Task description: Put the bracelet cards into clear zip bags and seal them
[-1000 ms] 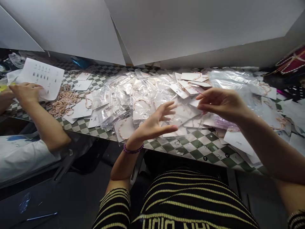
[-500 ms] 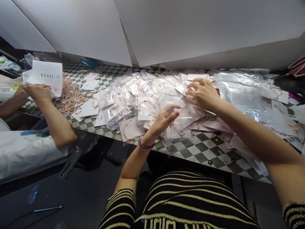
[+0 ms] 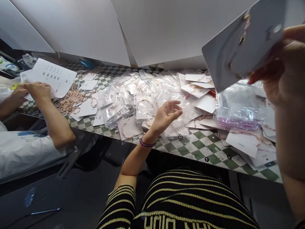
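Note:
My right hand is raised close to the camera at the upper right, fingers closed on a white jewellery card with a gold chain on it. My left hand hovers over the table's middle with fingers loosely spread; it touches a clear plastic bag, and whether it grips the bag is unclear. A purple bead bracelet circles that wrist. Around it lies a heap of clear bags with carded chains on the green-and-white checked table.
At the left, another person's hands hold a printed sheet beside a pile of loose gold chains. Loose white cards and a stack of bags lie at the right. White boards stand behind the table.
My right hand picked a card from the pile and lifted it up toward the camera. My left hand stayed over the clear bag.

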`<state>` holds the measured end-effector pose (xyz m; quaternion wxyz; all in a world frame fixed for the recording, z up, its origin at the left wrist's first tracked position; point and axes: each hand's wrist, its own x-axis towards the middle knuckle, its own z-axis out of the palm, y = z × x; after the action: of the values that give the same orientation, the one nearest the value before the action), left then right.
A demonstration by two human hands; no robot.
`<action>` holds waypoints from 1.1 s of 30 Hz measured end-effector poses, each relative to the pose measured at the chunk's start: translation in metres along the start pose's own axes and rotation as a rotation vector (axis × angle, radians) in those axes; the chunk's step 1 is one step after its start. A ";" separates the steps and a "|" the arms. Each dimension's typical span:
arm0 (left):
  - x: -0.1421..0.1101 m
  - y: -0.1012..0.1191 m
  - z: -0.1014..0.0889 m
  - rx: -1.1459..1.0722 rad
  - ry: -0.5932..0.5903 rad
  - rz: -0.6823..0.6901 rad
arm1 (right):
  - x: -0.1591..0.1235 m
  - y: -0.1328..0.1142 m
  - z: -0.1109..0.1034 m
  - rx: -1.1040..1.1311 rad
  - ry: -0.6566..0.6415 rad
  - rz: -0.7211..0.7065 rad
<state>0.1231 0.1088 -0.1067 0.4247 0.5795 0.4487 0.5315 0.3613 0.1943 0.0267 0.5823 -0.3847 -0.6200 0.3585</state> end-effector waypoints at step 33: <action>0.001 0.028 0.027 0.283 0.008 0.308 | -0.002 -0.035 -0.022 -0.445 -0.386 -0.073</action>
<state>0.1522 0.1033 -0.0815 0.2508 0.6929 0.4267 0.5243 0.3815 0.1769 0.0591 0.3676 -0.4050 -0.7960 0.2591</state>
